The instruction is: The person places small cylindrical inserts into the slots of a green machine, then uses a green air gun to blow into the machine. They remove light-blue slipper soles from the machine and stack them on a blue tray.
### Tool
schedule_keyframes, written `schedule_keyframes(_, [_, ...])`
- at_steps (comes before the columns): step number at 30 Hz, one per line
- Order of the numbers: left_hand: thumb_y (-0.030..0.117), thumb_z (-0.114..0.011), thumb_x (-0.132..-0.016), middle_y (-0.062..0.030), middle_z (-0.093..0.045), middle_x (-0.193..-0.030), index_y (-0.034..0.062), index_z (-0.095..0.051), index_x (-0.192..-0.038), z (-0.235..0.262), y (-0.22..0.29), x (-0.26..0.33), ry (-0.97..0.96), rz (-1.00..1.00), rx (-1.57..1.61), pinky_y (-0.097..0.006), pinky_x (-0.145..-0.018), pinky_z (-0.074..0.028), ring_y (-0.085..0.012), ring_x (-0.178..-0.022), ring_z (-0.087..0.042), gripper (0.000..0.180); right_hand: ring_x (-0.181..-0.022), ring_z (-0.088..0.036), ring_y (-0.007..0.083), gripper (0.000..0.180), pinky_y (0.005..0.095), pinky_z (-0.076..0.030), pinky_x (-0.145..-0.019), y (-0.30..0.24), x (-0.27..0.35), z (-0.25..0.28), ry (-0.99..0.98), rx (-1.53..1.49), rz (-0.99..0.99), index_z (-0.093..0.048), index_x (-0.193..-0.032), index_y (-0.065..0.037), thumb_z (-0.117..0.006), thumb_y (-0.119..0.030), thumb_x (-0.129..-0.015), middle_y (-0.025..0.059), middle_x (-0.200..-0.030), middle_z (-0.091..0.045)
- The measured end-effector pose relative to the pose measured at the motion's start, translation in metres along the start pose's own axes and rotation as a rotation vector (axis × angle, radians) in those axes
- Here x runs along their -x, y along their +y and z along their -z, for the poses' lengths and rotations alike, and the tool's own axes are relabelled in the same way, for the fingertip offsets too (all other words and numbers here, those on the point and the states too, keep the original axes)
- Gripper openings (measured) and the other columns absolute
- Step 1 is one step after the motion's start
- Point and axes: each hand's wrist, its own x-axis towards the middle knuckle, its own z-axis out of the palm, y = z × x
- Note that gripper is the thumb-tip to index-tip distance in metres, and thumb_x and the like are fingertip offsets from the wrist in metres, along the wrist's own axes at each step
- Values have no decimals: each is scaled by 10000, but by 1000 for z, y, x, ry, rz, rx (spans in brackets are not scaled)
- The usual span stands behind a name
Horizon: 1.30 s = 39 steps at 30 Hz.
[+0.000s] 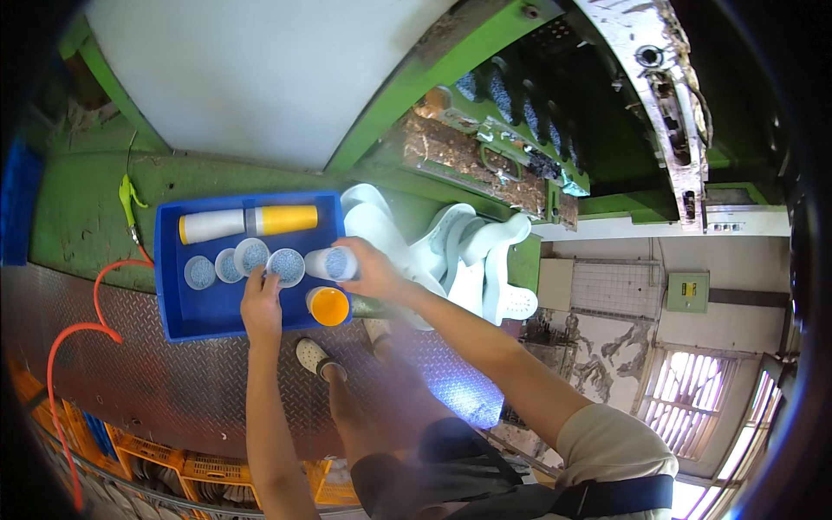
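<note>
My right hand [371, 270] is closed around a white cup [317, 263] of blue pellets, tipped on its side over the right part of a blue tray [165, 299]. At the rim of another white cup [286, 268], also filled with blue pellets, my left hand [262, 303] has its fingers pinched. Several similar pellet-filled cups stand left of it, among them a cup [200, 273] near the tray's left wall. Stacked white cups [212, 226] and stacked yellow cups [290, 217] lie along the far side. Close to my right wrist stands a cup with a yellow inside [329, 307].
Pale mint moulded shoe-like pieces [451, 251] are heaped right of the tray. Beyond them is a green machine with an open mould [494, 147] holding blue pellets. A green air gun [128, 201] with an orange hose [91, 328] lies left. Orange crates [156, 459] stand lower left.
</note>
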Motion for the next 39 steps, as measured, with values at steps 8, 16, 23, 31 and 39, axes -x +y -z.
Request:
schedule_keyframes(8, [1,-737,-820,-155,-642,-1161,57,-683,-1026,118,113,-16,258,17,-4,-357,-734,-551,-291,-899,-658,221,-1186,-565,217,754,379,-472,-1017,-68,75,206,467,-752,130,-392,-1429,-69,-799,-132,-797,104,-1293,-568])
schedule_keyframes(16, [-77,-719,-775,-192,-642,-1094,38,-685,-977,123,232,-6,381,58,-69,-349,-618,-547,-293,-792,-656,235,-1058,-631,210,646,365,-498,-936,6,-64,405,753,95,166,-555,-1248,-5,-872,-234,-734,120,-1178,-648])
schedule_keyframes(23, [-90,-724,-721,-175,-618,-1085,61,-681,-984,57,283,24,299,197,80,-354,-615,-544,-294,-814,-664,306,-1066,-658,351,795,433,-501,-949,73,-201,487,789,731,185,-585,-1295,-108,-869,-400,-612,171,-1129,-694])
schedule_keyframes(31, [-75,-720,-700,-179,-623,-1083,67,-688,-957,12,283,40,243,320,67,-358,-600,-547,-294,-777,-658,295,-1141,-629,332,697,450,-435,-1021,96,-276,513,626,1182,16,-587,-1330,-131,-817,-357,-713,165,-1247,-661])
schedule_keyframes(39, [132,-703,-903,-188,-665,-1068,-8,-666,-1168,21,281,56,201,743,212,-361,-746,-548,-310,-887,-653,302,-1214,-568,298,386,413,-309,-1154,149,-371,544,831,1444,254,-623,-1275,-100,-533,-136,-902,142,-1241,-647])
